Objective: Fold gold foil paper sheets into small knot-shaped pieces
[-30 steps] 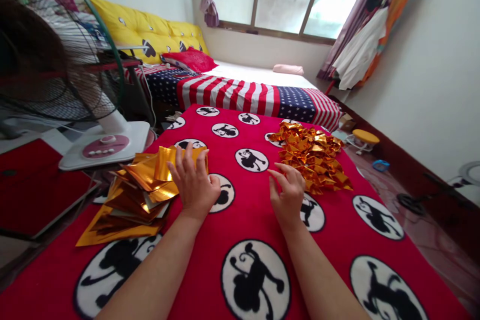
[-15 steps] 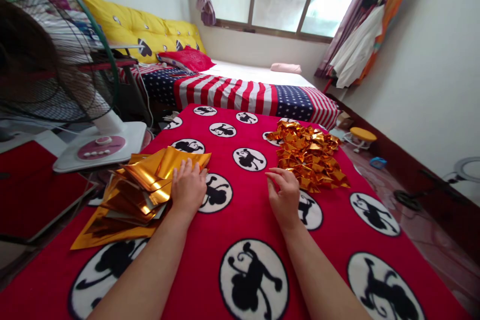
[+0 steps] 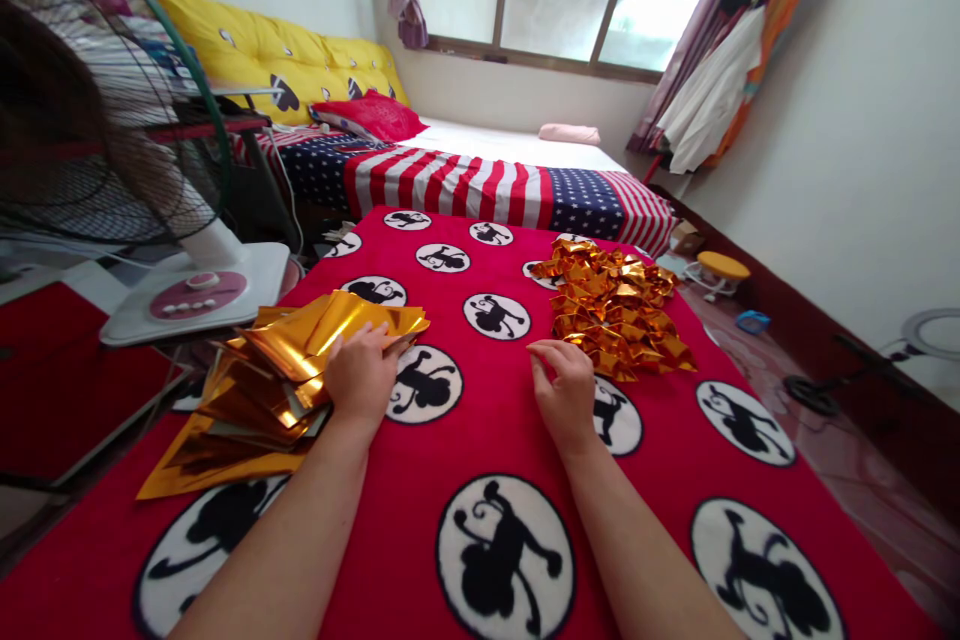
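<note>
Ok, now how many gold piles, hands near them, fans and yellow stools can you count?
Gold piles: 2 (flat sheets, folded pieces)
Hands: 2 (left hand, right hand)
Fan: 1
Yellow stool: 1
Total: 6

The sheets (image 3: 289, 345) are shiny gold, flat and loosely stacked in an untidy, fanned heap, with pale undersides or layers showing at some edges. They lie under the fingers of the left grip (image 3: 361, 372) and spread to its left, one corner jutting toward the wearer. The folds (image 3: 619, 305), crinkled, pointed and orange-gold, lie in a loose pile just beyond the right grip (image 3: 564, 385) and to its right.
</note>
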`<state>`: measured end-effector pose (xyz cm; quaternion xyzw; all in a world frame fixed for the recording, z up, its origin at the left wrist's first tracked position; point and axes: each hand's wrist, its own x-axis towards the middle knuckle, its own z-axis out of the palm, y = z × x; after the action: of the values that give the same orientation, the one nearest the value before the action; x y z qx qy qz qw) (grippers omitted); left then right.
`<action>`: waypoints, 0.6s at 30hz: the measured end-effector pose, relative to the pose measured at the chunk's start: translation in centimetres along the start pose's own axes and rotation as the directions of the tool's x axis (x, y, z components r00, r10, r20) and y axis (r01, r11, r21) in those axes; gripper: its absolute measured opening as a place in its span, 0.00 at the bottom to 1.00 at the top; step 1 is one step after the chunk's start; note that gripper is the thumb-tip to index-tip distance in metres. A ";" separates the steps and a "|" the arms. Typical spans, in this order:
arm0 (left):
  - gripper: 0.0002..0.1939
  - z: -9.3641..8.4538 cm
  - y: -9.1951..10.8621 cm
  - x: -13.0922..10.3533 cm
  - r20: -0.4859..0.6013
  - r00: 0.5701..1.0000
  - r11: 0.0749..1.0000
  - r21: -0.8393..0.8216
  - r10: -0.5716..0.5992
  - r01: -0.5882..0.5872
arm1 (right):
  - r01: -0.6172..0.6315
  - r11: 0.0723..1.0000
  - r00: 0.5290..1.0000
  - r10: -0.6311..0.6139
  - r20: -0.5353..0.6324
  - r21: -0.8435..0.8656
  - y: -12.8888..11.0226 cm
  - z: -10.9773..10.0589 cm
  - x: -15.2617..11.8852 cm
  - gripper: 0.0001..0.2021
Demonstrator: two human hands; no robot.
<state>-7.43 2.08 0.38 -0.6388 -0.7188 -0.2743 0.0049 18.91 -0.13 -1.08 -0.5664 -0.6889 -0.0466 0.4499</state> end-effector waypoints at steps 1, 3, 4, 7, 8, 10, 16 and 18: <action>0.16 0.0 -0.1 0.0 -0.004 1.000 1.000 -0.003 -0.001 0.001 | -0.001 1.000 1.000 0.001 0.000 0.002 0.0 0.0 0.0 0.09; 0.18 0.2 -0.2 0.0 -0.016 1.000 1.000 -0.010 0.002 -0.002 | -0.003 1.000 1.000 0.003 0.001 0.005 0.1 0.1 0.0 0.09; 0.19 0.3 -0.3 0.0 -0.022 1.000 1.000 -0.013 0.003 -0.003 | -0.004 1.000 1.000 0.004 0.000 0.007 0.1 0.1 0.0 0.09; 0.21 0.6 -0.3 -0.1 -0.044 0.999 1.000 -0.002 -0.011 0.011 | -0.004 1.000 1.000 0.004 0.002 0.013 0.3 0.2 -0.1 0.08; 0.21 0.6 -0.2 -0.1 -0.046 0.999 1.000 0.004 -0.015 0.015 | -0.005 1.000 1.000 0.005 0.002 0.016 0.4 0.3 -0.1 0.08; 0.21 0.7 0.0 -0.2 -0.034 0.999 1.000 0.008 -0.018 0.018 | -0.009 1.000 1.000 0.008 0.002 0.022 0.4 0.3 -0.1 0.08; 0.21 0.8 0.5 -0.5 0.010 1.000 1.000 0.017 0.008 -0.008 | -0.027 0.999 1.000 0.027 0.015 0.029 0.4 0.3 -0.1 0.07; 0.20 0.9 0.5 -0.5 0.027 0.999 0.998 0.048 0.040 -0.041 | -0.030 0.999 0.999 0.029 0.020 0.030 0.4 0.3 -0.1 0.07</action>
<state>-6.60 1.94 -0.38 -0.6565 -0.7122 -0.2481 0.0167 19.09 0.10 -1.55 -0.5699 -0.6856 -0.0238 0.4523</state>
